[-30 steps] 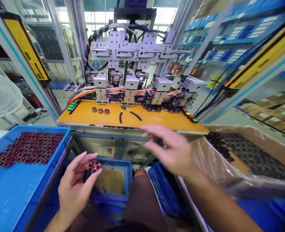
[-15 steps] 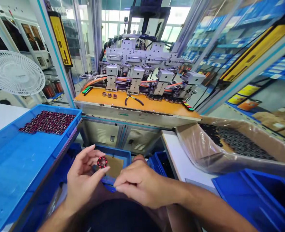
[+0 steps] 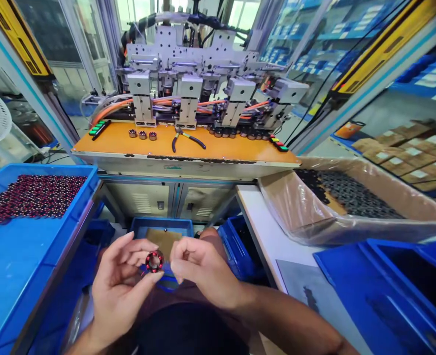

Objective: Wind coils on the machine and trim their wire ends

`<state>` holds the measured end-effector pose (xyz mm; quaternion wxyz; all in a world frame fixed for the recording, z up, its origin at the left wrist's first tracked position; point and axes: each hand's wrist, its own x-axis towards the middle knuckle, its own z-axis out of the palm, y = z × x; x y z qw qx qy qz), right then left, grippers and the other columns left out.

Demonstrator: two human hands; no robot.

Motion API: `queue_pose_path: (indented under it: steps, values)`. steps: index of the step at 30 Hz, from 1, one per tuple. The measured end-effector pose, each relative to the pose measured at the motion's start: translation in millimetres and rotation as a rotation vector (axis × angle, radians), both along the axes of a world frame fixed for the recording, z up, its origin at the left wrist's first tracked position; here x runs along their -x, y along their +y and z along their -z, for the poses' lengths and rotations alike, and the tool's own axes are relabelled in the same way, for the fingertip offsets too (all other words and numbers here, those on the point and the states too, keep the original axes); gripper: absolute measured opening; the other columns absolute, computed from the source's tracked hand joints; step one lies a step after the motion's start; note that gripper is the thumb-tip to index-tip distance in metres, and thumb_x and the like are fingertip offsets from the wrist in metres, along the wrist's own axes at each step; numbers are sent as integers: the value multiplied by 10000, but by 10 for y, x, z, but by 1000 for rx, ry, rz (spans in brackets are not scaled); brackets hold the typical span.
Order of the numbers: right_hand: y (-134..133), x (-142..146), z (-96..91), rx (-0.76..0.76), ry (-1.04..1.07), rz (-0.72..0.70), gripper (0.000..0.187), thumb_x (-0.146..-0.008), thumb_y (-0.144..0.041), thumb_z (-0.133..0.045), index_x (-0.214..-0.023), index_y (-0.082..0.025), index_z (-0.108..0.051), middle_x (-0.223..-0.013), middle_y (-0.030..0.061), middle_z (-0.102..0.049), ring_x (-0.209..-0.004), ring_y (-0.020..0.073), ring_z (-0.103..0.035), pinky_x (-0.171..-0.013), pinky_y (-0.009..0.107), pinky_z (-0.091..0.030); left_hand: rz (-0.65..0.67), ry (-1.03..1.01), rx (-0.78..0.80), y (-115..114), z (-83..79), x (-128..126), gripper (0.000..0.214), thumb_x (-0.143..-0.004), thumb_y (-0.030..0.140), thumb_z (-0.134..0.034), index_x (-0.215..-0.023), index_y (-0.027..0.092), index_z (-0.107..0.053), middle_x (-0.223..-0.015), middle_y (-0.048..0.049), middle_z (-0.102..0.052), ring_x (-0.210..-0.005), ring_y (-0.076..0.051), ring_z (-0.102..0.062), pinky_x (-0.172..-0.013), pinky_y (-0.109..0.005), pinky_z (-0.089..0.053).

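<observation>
Factory bench, orange machine top [image 3: 218,150] at 12 o'clock. My left hand [image 3: 123,281] pinches a small red-and-black ring [image 3: 154,261] over a little blue box [image 3: 140,227]. My right hand [image 3: 199,268] curls at the ring's 3 o'clock; I cannot tell whether it grips anything. This looks like close fingertip work, needing a light touch. A blue tray [image 3: 25,256] of rings sits at 9 o'clock, and nothing blocks my hands.

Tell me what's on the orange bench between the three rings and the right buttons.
Head view: pliers lie beside the rings; a row of dark parts runs to the buttons.
</observation>
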<state>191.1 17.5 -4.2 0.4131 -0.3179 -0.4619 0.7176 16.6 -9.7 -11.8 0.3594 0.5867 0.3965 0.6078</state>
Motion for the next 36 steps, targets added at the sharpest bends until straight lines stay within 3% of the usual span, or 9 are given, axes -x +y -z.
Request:
queue_pose_path:
  steps: [5,9,13,16,19,22,28,36]
  values:
    - [20,-60,-6,-70,-50,-8,395,-741,-483,-795,-805,-173,-559,-733,-29,-539,-647,88,-472,-615,235,-379,77,21,25,33,101,15,736,-757,0,-736,-1370,342,-511,-1104,-42,-751,-924,-168,-751,-813,-262,-636]
    - [21,-44,31,-77,-67,28,401,-814,-530,-707,-731,-183,-525,-698,-30,-503,-653,99,-445,-616,247,-364,139,-56,104,38,124,9,684,-784,1,-710,-1346,352,-540,-1103,-44,-765,-943,-180,-756,-818,-265,-633]
    - [-9,-77,112,-114,-105,41,377,-848,-501,-681,-725,-178,-530,-716,-13,-525,-654,103,-460,-622,259,-364,218,-132,232,77,99,57,384,-801,50,-716,-1093,299,-711,-1072,-54,-776,-873,-177,-768,-757,-224,-627]
    - [16,-104,67,-166,-142,18,355,-819,-491,-709,-783,-179,-543,-742,-10,-544,-658,104,-480,-624,258,-390,254,-75,251,119,87,78,236,-802,141,-746,-1001,266,-761,-1093,-79,-756,-984,-201,-739,-799,-229,-610]
    - [64,-108,-8,-214,-224,0,295,-827,-412,-699,-759,-173,-539,-704,-22,-536,-628,91,-471,-598,240,-389,270,-35,243,149,99,60,250,-759,222,-799,-1005,265,-774,-1057,-80,-725,-998,-206,-714,-810,-241,-599]
    - [100,-140,-30,-219,-243,-17,265,-872,-368,-637,-727,-166,-548,-671,-30,-514,-611,80,-445,-581,224,-374,257,-23,274,149,130,47,236,-755,200,-796,-981,266,-779,-1024,-76,-716,-970,-199,-708,-807,-251,-591]
    - [152,-276,-94,-73,-214,-160,317,-804,-411,-735,-725,-149,-576,-630,-46,-516,-559,61,-430,-530,204,-338,311,-118,379,114,120,60,204,-763,213,-789,-965,232,-770,-1030,-100,-727,-877,-203,-725,-760,-272,-597]
    - [236,-380,-209,-58,-319,-239,293,-792,-365,-736,-685,-139,-582,-614,-53,-524,-558,59,-444,-543,201,-362,444,-78,449,92,23,84,229,-770,175,-775,-987,249,-775,-1047,-80,-718,-866,-167,-708,-763,-224,-568]
